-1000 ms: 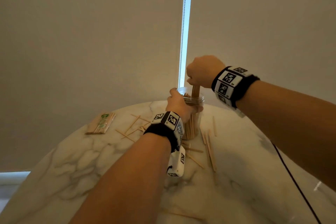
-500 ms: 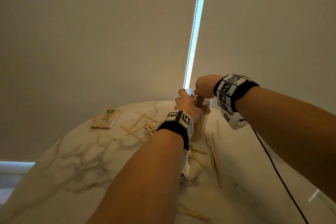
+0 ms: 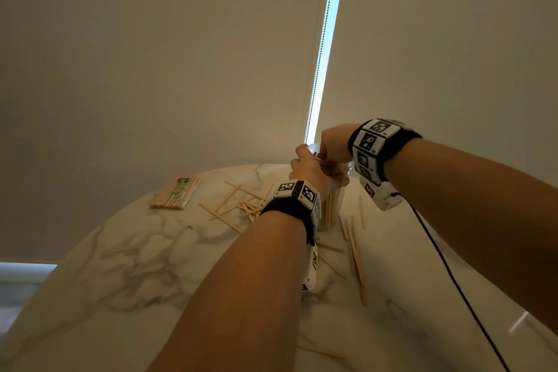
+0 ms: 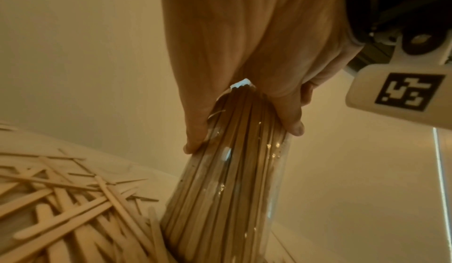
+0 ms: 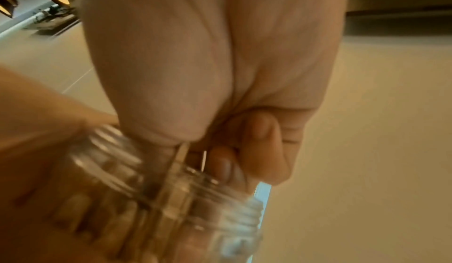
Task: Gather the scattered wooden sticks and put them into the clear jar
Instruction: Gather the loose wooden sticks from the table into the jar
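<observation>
Marble table [image 3: 126, 266]: clear jar [image 4: 227, 199] packed with upright sticks [image 4: 234, 170].

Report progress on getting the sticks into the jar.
Done: the clear plastic jar is packed with flat wooden sticks. In hand: the left hand holds it while the right hand feeds sticks at its mouth. Left: loose sticks on the marble table.

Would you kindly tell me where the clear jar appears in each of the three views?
Head: clear jar at centre, mostly behind the left hand.
Left wrist: lower centre, packed with sticks, gripped near its top.
Right wrist: bottom centre, its threaded neck blurred, under the right hand.
Shared landmark: the bright window strip.
</observation>
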{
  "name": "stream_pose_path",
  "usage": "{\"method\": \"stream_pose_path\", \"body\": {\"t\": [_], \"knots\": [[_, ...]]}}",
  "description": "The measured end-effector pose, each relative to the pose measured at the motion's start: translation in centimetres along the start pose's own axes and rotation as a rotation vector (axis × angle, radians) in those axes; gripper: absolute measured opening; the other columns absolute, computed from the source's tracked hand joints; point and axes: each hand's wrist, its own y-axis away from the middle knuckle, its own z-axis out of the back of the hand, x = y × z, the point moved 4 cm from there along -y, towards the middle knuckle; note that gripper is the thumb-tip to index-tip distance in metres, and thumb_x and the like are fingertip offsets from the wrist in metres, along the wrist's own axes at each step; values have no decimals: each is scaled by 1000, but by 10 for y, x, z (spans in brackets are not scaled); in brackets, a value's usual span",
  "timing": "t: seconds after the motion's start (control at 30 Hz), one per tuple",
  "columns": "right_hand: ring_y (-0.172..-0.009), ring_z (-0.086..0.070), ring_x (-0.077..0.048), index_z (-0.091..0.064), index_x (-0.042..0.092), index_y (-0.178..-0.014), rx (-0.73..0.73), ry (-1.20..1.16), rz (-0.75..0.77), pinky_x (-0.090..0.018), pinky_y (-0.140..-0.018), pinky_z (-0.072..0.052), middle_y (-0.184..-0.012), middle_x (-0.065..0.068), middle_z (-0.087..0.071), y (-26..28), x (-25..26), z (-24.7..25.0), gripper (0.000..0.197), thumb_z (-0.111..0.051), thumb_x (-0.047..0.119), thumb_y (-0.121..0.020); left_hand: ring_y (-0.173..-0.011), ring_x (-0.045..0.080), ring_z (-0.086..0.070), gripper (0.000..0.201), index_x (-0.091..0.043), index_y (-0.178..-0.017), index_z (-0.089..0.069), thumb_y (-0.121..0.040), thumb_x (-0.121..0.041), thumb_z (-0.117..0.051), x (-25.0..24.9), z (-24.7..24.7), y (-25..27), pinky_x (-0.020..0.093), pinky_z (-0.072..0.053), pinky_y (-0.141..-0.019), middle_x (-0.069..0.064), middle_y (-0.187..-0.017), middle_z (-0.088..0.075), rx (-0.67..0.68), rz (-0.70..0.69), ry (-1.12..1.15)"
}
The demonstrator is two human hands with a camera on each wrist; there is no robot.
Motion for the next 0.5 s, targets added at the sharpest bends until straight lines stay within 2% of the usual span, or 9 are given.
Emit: {"method": "stream_pose_path", "body": {"t": [0.1, 0.17, 0.3, 0.4, 0.5], "knots": [[-100, -62, -20, -64, 10, -128, 33, -34, 2, -29, -93, -48, -117, -4, -68, -1, -6, -2, 34, -49, 26, -102, -127, 31, -45, 111, -19, -148, -15, -67, -34, -89, 1, -1, 0, 46, -44, -106, 7, -140, -38, -8, 8, 33], [-104, -62, -20, -64, 12, -129, 43, -68, 12, -30, -95, -48, -121, -5, -67, -1, -11, -1, 35, -47, 28, -103, -126, 31, -46, 110, -19, -147, -16, -67, -34, -89, 2, -1, 1, 46, -44, -105, 7, -139, -38, -11, -2, 34], [-105, -63, -20, -66, 11, -125, 16, -108, 0, -30, -93, -48, -119, -5, -68, -3, -13, -2, 37, -49, 34, -102, -127, 31, -45, 108, -20, -147, -15, -68, -36, -88, 3, -1, 0, 46, -44, -105, 8, -140, -38, -7, -3, 14], [-101, -64, -20, -66, 9, -123, -40, -121, -31, -29, -88, -49, -115, -7, -68, -9, -6, -6, 34, -51, 31, -102, -129, 32, -45, 108, -21, -148, -13, -70, -37, -87, 2, -1, 1, 47, -44, -105, 8, -142, -37, 7, 5, 8], [-86, -61, -16, -69, 11, -116, -21, -176, -42, -25, -74, -48, -102, -3, -69, -4, -12, 4, 33, -57, 37, -98, -128, 32, -45, 105, -19, -148, -15, -72, -36, -85, 2, 0, 3, 46, -44, -105, 9, -140, -38, 4, -14, -6]]}}
